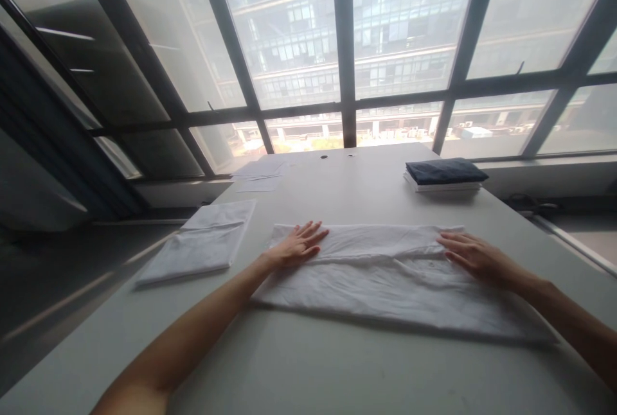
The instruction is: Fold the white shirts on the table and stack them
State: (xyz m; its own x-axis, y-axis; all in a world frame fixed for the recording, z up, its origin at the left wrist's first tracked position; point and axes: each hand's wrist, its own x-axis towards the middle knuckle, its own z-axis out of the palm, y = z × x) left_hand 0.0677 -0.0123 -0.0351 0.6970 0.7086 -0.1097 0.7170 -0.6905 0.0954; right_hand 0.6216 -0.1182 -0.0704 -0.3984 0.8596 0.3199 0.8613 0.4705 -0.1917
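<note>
A white cloth garment (376, 286) lies folded into a long, wide strip across the table in front of me. Wrinkles and a fold line run along its length. My left hand (299, 245) rests flat on its left part, fingers spread. On the far right part lies my right hand (475, 257), palm down with the fingers stretched out, touching the cloth near its far right corner. Neither hand grips anything. What kind of garment it is, I cannot tell.
Another folded white cloth (197, 245) lies at the table's left edge. Behind it are several white paper sheets (260, 174). A dark blue folded cloth (446, 171) tops a white stack at the back right. Large windows (294, 29) stand beyond the white table (347, 190).
</note>
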